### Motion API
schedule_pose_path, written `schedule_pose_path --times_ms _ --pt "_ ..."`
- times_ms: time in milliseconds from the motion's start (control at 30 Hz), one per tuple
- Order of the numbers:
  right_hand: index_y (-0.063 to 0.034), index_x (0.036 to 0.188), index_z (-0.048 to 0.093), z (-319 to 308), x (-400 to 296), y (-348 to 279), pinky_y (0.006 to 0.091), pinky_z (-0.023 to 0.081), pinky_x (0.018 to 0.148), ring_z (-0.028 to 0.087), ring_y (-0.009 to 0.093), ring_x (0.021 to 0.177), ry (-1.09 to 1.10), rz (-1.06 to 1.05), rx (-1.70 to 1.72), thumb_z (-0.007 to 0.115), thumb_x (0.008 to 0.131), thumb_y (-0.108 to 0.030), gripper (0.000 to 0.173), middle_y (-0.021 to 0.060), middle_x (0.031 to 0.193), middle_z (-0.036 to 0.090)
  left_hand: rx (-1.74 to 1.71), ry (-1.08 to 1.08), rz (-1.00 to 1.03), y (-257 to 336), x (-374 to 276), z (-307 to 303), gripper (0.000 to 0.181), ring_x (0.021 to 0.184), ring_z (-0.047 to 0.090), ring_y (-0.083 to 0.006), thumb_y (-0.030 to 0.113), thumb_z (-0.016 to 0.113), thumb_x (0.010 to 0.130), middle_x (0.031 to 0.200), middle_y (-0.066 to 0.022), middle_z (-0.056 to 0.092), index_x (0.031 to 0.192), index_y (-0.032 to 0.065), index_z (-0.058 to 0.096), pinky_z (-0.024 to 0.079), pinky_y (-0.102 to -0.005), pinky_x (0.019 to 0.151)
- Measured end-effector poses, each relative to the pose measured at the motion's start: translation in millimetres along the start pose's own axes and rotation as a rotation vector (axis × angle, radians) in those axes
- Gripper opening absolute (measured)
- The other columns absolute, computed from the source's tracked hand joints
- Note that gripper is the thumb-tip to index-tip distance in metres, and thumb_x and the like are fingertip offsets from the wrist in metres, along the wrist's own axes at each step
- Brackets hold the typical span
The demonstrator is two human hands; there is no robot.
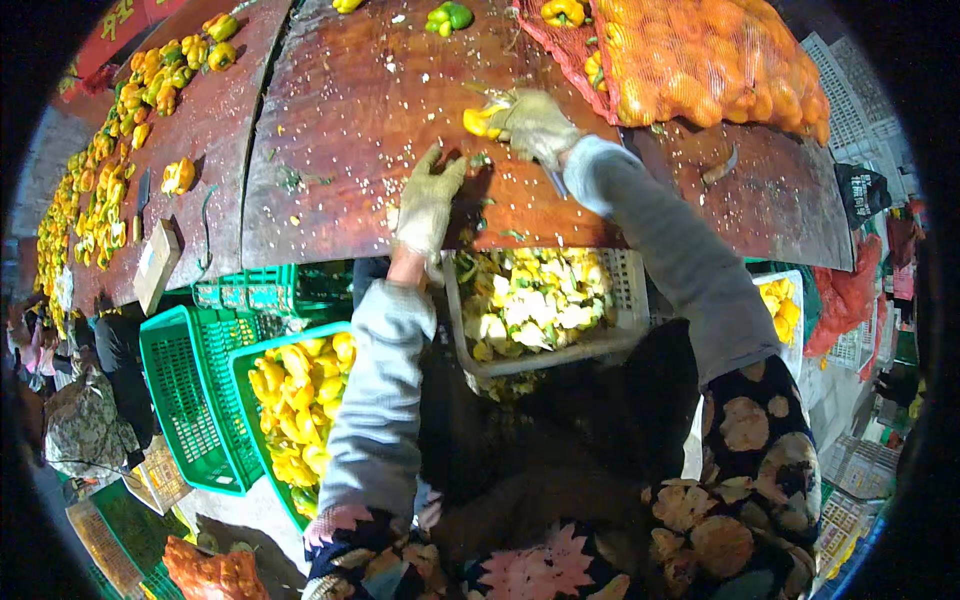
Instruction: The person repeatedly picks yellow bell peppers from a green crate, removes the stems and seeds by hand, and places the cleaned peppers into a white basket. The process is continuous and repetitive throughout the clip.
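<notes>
My right hand [536, 124], in a pale work glove, is at the upper middle of the view with a yellow bell pepper [480, 121] at its fingertips. Part of a blade [557, 182] shows below that hand; its handle is hidden. Over the reddish-brown wooden table [337, 172], my gloved left hand [433, 196] has its fingers spread and holds nothing. Just below the table's edge, between my forearms, a pale plastic crate [630, 300] holds yellow and whitish pepper scraps [525, 300].
An orange mesh sack of peppers [712, 67] lies at the upper right. More peppers [154, 75], a knife [142, 195] and a wooden block [157, 262] lie on the left. Below stand a green crate [187, 397] and a pepper-filled crate [247, 420]. A person [120, 367] is at the far left.
</notes>
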State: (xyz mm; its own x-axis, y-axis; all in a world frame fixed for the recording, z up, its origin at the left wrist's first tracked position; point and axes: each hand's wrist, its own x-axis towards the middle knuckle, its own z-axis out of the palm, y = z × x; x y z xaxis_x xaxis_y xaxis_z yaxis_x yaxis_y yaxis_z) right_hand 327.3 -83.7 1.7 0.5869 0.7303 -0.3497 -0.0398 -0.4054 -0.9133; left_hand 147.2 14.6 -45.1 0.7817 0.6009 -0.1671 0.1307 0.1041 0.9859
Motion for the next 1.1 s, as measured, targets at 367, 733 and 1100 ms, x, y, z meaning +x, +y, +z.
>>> schedule_pose_path --times_ms 367,733,1100 --pt "-0.0024 0.094 0.066 20 -147 38 0.0249 0.04 0.047 0.052 0.008 0.057 -0.065 -0.08 0.232 0.072 0.083 -0.013 0.016 -0.0001 0.073 0.062 0.516 -0.002 0.138 21 -82 46 0.022 0.083 0.068 -0.0287 0.018 0.063 0.083 0.088 -0.0173 0.069 0.099 0.0055 0.069 0.052 -0.0365 0.075" --pt "0.0074 0.115 0.063 6 -224 95 0.0223 0.048 0.056 0.062 0.013 0.072 -0.191 -0.305 0.572 0.07 0.088 -0.023 0.041 0.0081 0.092 0.066 0.32 -0.146 0.165 31 -149 65 0.022 0.085 0.067 -0.0186 0.01 0.059 0.08 0.093 -0.0096 0.072 0.097 0.0041 0.071 0.052 -0.0307 0.076" --pt "-0.0001 0.128 0.054 -37 -306 106 0.0183 0.035 0.053 0.043 0.003 0.061 -0.247 -0.161 0.874 0.053 0.095 -0.029 0.043 -0.0011 0.085 0.054 -0.551 -0.124 -0.161 -10 -158 26 0.039 0.097 0.064 -0.024 -0.006 0.043 0.086 0.119 -0.0161 0.06 0.123 0.0002 0.052 0.058 -0.0288 0.067"
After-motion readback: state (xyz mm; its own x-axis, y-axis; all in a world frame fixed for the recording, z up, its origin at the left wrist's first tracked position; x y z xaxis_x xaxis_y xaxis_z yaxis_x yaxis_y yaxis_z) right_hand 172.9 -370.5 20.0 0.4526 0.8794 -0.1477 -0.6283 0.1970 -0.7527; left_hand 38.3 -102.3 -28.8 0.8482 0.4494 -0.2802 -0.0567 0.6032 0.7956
